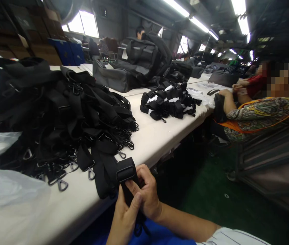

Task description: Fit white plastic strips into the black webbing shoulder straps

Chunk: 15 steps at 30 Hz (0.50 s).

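Note:
My left hand [125, 216] and my right hand [148, 192] are close together at the table's front edge. Both are closed on a black webbing strap [103, 170] with a slide buckle [124, 174] near my fingers. The strap runs back over the table edge, and a dark end hangs below my hands. Just beyond lies a large heap of black straps [57, 112] with metal snap hooks [63, 185] along its front. Farther right is a smaller pile of bundled black straps [171, 100] with white bands around them.
Black bags [136, 61] stand on the cream-covered table [149, 136]. Clear plastic [9, 194] lies at the left. A co-worker in a patterned sleeve [261, 110] handles something black on the right, near a cart [274, 163]. Blue boxes [68, 52] are behind.

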Tool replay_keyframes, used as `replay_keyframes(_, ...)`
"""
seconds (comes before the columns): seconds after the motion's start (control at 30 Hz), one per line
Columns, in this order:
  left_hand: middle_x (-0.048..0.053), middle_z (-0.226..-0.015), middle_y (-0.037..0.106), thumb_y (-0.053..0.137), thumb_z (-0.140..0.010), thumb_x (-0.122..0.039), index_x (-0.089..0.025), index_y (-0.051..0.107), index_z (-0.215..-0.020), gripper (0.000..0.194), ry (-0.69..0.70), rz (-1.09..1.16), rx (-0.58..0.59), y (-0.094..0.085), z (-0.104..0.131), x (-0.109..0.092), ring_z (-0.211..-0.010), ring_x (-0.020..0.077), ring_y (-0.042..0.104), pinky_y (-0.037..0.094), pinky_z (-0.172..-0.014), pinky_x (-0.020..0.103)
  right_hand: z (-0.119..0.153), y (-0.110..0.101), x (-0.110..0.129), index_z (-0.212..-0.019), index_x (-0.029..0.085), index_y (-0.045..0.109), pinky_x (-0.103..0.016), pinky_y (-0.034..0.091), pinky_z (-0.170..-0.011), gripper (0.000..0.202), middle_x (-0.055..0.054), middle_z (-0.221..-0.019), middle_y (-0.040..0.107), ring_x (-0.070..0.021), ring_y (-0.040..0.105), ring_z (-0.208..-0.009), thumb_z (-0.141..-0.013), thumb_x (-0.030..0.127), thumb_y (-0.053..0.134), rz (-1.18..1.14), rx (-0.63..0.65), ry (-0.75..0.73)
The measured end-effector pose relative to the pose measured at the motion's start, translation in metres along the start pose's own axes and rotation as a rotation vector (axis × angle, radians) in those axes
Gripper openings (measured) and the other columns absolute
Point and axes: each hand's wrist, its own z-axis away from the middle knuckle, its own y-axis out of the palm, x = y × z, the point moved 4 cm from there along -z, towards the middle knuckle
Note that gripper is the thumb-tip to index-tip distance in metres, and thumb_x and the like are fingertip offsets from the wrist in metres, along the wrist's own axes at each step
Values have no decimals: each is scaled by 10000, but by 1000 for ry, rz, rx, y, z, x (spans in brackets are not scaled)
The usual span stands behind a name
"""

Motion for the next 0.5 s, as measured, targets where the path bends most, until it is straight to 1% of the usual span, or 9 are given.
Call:
replay_keyframes(0.07,124,-1341,600,664,-812,-452,-190,529,-1308,577,41,-51,-32,-4,4,-5,-1317,304,490,354,-1126,413,-6,-4,5,-703,188,574,-297,441,-816,260,-52,-956,577,-188,535,-896,-761,353,766,54,16,-52)
replay_keyframes(0.13,117,-1122,696,630,-838,-454,-176,578,-1216,472,5,-92,8,-8,8,-9,-1126,297,627,475,-995,388,-14,-6,9,-865,200,623,-333,436,-925,293,-77,-1104,596,-225,554,-1035,-700,350,813,-2,87,-5)
replay_keyframes(0.17,99,-982,715,601,-857,-462,-171,587,-1176,432,-39,-89,68,-10,10,-10,-969,280,681,530,-880,371,-18,-5,9,-1010,213,615,-353,431,-956,416,-82,-1136,610,-234,565,-1071,-680,349,828,-95,175,72)
replay_keyframes(0.23,49,-768,680,553,-887,-479,-168,574,-1154,411,-122,-57,212,-10,16,-11,-676,218,673,547,-656,322,-19,1,10,-1263,221,504,-382,456,-932,681,-88,-1073,673,-233,624,-1010,-679,357,827,-361,427,284)
replay_keyframes(0.3,30,-705,647,551,-890,-491,-159,574,-1124,407,-150,-35,308,-10,20,-10,-554,168,623,512,-564,285,-15,7,11,-1315,183,475,-377,493,-841,726,-84,-917,719,-219,666,-854,-697,362,811,-582,603,465)
replay_keyframes(0.33,33,-705,647,569,-881,-496,-154,579,-1103,408,-157,-18,327,-9,21,-8,-544,157,620,505,-557,275,-13,8,11,-1270,165,520,-369,502,-808,666,-83,-856,724,-216,669,-805,-701,359,808,-644,616,526)
replay_keyframes(0.37,44,-711,654,588,-869,-503,-147,587,-1073,410,-166,20,347,-8,21,-5,-548,155,628,504,-559,270,-12,8,9,-1194,159,577,-359,509,-787,578,-77,-811,721,-212,669,-778,-701,353,809,-682,573,573)
replay_keyframes(0.43,75,-720,679,604,-847,-538,-138,592,-1010,432,-199,173,401,-3,21,3,-532,158,643,511,-553,273,-10,7,2,-1046,184,644,-343,524,-788,424,-52,-780,713,-203,678,-777,-695,341,822,-738,409,663)
replay_keyframes(0.5,92,-707,697,594,-831,-589,-144,579,-1019,483,-219,341,433,1,19,10,-474,155,633,507,-510,268,-10,9,-4,-974,212,666,-342,535,-818,360,-33,-800,714,-192,692,-779,-686,346,836,-775,289,740)
